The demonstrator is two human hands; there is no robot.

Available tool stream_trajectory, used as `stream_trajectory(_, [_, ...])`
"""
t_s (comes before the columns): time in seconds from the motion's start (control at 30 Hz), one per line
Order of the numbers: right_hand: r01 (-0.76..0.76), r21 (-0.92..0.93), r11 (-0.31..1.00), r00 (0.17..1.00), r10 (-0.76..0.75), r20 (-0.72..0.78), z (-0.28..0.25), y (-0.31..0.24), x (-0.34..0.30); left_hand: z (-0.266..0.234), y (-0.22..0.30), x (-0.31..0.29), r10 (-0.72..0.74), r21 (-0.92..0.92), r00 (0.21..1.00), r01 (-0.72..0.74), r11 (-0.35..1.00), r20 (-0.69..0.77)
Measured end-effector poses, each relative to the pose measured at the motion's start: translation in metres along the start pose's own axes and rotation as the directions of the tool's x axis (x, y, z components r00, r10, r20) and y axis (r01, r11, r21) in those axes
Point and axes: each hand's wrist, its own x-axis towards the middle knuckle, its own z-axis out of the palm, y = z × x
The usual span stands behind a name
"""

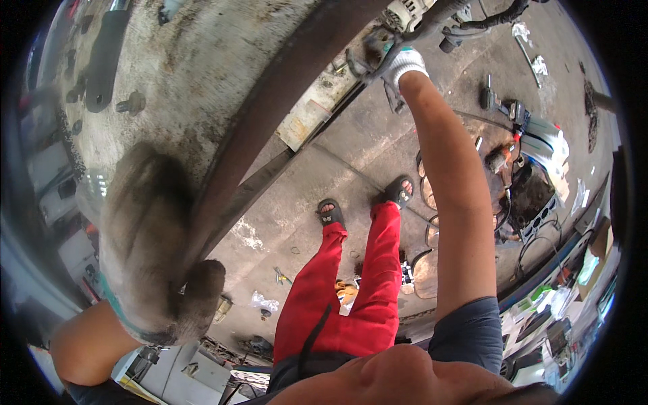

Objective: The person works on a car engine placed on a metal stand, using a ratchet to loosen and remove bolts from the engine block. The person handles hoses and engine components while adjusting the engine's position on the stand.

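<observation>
My left hand (pixel 152 236), in a soiled grey work glove, lies over the worn, pale surface (pixel 196 74) beside a curved brown metal edge (pixel 263 88). Its fingers stretch forward and its thumb stands apart, with nothing visible in it. My right hand (pixel 385 50), in a glove with a white cuff, reaches far out among grey hoses (pixel 422 30). A ribbed silver metal part (pixel 407 12) sits just beyond it. The hoses and shadow hide most of its fingers, so its grip does not show. On the pale surface lie a bolt (pixel 131 103) and a flat dark handle (pixel 108 61).
On the concrete floor to the right lie a power tool (pixel 503 106), cables, and a dark metal part (pixel 530 196). My sandalled feet (pixel 331 212) stand below the brown edge. A clear plastic scrap (pixel 263 302) lies near my legs. Cluttered shelving (pixel 547 317) lines the right rim.
</observation>
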Motion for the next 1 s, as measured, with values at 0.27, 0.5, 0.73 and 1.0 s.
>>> stream_trajectory(0.27, [-0.082,0.042,0.996,0.995,0.084,-0.052,0.003,-0.02,0.0,-0.003,-0.002,0.007,0.074,-0.023,0.997,-0.075,0.997,-0.016])
stream_trajectory(0.5, [-0.013,0.947,0.321,0.943,0.32,-0.096,0.019,-0.053,-0.137,-0.003,0.003,0.007,0.055,-0.108,0.998,-0.059,0.992,-0.043])
stream_trajectory(0.73, [0.058,0.276,0.959,0.997,-0.041,-0.069,0.06,-0.159,-0.058,0.001,0.003,0.02,0.076,-0.096,0.987,-0.091,0.991,-0.144])
stream_trajectory(1.0, [-0.034,0.396,0.918,0.999,0.04,-0.008,0.028,-0.155,-0.048,0.007,0.006,0.021,0.056,0.007,0.959,-0.056,0.998,-0.277])
